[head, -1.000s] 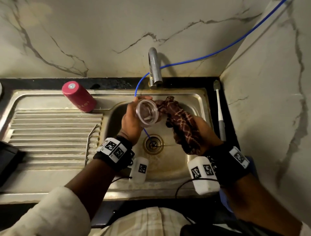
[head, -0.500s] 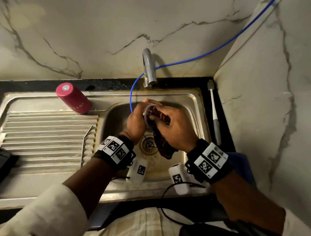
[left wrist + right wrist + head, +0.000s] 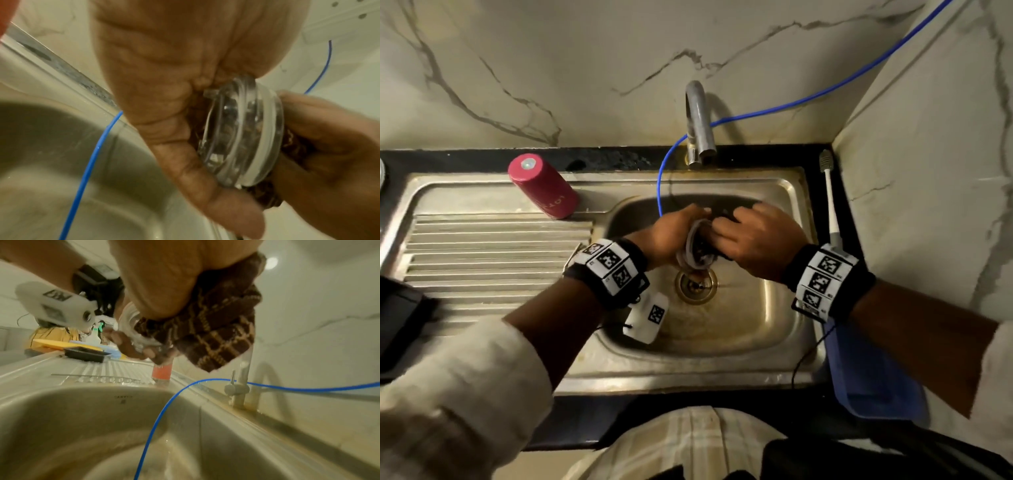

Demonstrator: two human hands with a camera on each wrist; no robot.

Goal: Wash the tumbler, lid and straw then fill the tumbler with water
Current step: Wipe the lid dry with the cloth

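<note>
Over the sink basin (image 3: pixel 756 308) my left hand (image 3: pixel 681 229) grips the clear round lid (image 3: pixel 693 246) by its rim, thumb on top. The left wrist view shows the lid (image 3: pixel 240 133) edge-on between my fingers. My right hand (image 3: pixel 726 233) grips a brown patterned cloth (image 3: pixel 216 321) and presses it into the lid's open side. The red tumbler (image 3: pixel 544 186) stands upside down on the drainboard, at the back left. A thin metal straw (image 3: pixel 94 376) lies on the drainboard ribs.
The faucet (image 3: pixel 698 123) stands behind the basin, with no water seen running. A blue tube (image 3: pixel 661 185) hangs from the wall into the basin. A white brush (image 3: pixel 828 195) lies at the right rim, a blue cloth (image 3: pixel 869 377) at the front right, a black tray (image 3: pixel 397 322) far left.
My right hand has brought the cloth from beside the lid into it. Both hands have sunk lower over the drain and the lid now stands edge-on.
</note>
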